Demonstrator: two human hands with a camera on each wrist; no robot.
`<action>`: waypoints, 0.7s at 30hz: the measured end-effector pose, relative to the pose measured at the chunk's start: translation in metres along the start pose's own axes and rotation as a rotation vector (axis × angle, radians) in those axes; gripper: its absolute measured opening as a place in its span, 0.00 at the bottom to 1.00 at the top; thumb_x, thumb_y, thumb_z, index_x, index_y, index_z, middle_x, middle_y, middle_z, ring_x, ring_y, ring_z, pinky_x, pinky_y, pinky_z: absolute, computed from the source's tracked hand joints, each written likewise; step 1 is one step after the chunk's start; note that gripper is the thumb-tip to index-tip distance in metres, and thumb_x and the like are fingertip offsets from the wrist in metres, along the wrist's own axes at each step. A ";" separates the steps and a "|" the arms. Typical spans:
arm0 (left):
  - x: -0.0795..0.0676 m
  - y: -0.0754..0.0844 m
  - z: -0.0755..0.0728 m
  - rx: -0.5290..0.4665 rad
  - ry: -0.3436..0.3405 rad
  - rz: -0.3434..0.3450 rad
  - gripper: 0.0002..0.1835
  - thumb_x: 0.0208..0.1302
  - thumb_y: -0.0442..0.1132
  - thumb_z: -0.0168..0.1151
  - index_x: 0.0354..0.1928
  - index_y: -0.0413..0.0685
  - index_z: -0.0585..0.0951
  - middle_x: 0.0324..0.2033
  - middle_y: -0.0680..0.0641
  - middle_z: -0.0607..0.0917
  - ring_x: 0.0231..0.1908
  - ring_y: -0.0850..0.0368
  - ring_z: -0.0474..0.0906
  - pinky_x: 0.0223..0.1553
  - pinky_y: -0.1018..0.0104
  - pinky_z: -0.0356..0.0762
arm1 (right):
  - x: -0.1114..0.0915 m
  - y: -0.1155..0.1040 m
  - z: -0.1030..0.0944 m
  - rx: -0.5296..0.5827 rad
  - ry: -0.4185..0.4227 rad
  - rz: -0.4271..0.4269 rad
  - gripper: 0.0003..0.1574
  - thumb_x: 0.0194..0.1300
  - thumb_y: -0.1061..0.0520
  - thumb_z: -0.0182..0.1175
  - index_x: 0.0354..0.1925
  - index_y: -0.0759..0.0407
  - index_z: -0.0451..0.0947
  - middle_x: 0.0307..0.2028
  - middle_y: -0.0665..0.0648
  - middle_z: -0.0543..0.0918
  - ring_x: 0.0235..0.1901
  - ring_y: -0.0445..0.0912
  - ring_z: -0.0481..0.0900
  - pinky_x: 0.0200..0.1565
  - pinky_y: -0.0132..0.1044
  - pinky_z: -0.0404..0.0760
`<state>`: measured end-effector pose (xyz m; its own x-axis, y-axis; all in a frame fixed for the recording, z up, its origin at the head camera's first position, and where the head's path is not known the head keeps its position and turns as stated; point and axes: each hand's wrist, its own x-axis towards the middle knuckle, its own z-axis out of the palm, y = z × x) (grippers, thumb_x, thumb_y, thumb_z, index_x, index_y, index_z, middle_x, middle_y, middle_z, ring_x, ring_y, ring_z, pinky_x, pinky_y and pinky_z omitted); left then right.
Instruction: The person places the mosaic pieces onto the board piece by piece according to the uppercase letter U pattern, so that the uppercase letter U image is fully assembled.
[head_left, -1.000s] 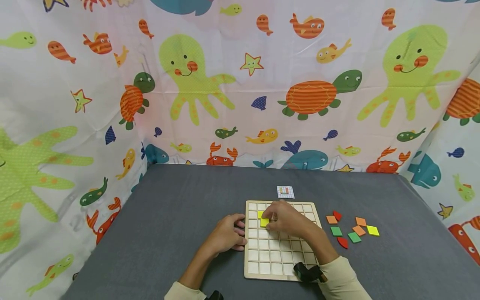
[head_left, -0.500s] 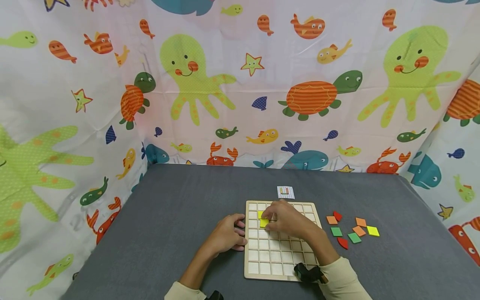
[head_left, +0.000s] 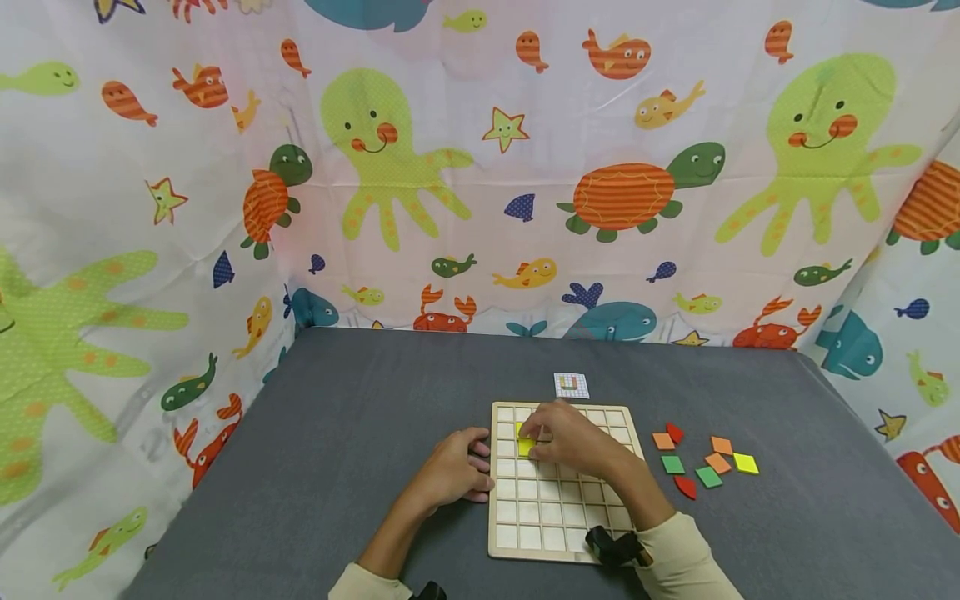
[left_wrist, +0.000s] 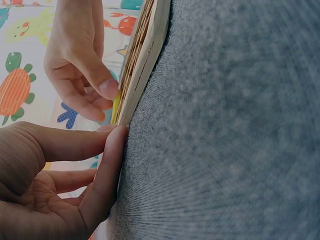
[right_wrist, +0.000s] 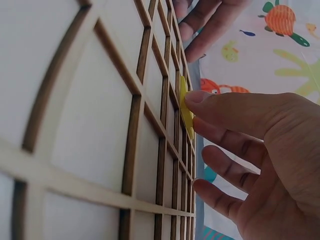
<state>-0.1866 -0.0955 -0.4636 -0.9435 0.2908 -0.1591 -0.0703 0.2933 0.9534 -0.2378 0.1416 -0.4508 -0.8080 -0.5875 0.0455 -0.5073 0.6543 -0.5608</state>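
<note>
Across the far side, from 10 round to 2 o'clock, hangs a white curtain (head_left: 465,142) printed with sea animals, its foot meeting the back edge of a table (head_left: 375,433) covered in grey cloth. Counting from the middle of a gridded wooden board (head_left: 528,512), the grey surface stretches widest from 8 to 11 o'clock. A right forearm (head_left: 643,487) enters from 4 o'clock over the board's side rim, and a black wrist device (head_left: 615,547) covers part of the 5 o'clock corner.

The right hand (head_left: 567,433) sits toward 12 o'clock, thumb and index finger pinching a yellow tile (head_left: 526,447) at about half past ten. From the head, two yellow patches show beside the fingers; whether they are one piece or two, I cannot tell. The right wrist view adds the thumb tip on the yellow surface and the other fingers loosely bent nearby. At 9 o'clock, the left hand (head_left: 453,471) pinches the board's side edge; the left wrist view shows thumb and finger meeting there, which the head view hides.

Just past the 12 o'clock rim lies a small card (head_left: 562,386) with a coloured U shape. Around 3 o'clock, in the head view alone, lie three orange squares (head_left: 717,462), two green squares (head_left: 708,477), a loose yellow piece (head_left: 745,463) and two red pieces (head_left: 685,487).
</note>
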 end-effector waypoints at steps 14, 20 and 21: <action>0.001 -0.002 0.000 -0.010 -0.002 -0.009 0.44 0.53 0.17 0.72 0.74 0.29 0.68 0.53 0.37 0.79 0.45 0.49 0.84 0.30 0.58 0.92 | -0.002 0.004 -0.003 0.051 0.005 -0.025 0.13 0.65 0.59 0.75 0.49 0.57 0.89 0.44 0.51 0.88 0.44 0.47 0.81 0.45 0.40 0.84; 0.001 -0.002 -0.001 -0.009 -0.003 -0.008 0.44 0.53 0.17 0.72 0.74 0.29 0.68 0.53 0.37 0.79 0.46 0.49 0.84 0.30 0.58 0.92 | -0.011 0.009 -0.012 0.082 0.008 0.013 0.14 0.66 0.57 0.73 0.50 0.57 0.89 0.44 0.51 0.88 0.44 0.48 0.82 0.45 0.41 0.84; 0.001 -0.002 -0.001 -0.009 -0.004 -0.008 0.44 0.53 0.17 0.72 0.74 0.29 0.68 0.53 0.37 0.79 0.46 0.49 0.84 0.30 0.58 0.92 | -0.013 0.010 -0.013 0.087 0.008 0.022 0.14 0.67 0.57 0.73 0.50 0.57 0.89 0.45 0.51 0.89 0.45 0.48 0.82 0.45 0.41 0.84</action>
<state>-0.1873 -0.0966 -0.4656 -0.9415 0.2922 -0.1679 -0.0808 0.2879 0.9542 -0.2363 0.1617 -0.4463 -0.8210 -0.5696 0.0391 -0.4622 0.6229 -0.6312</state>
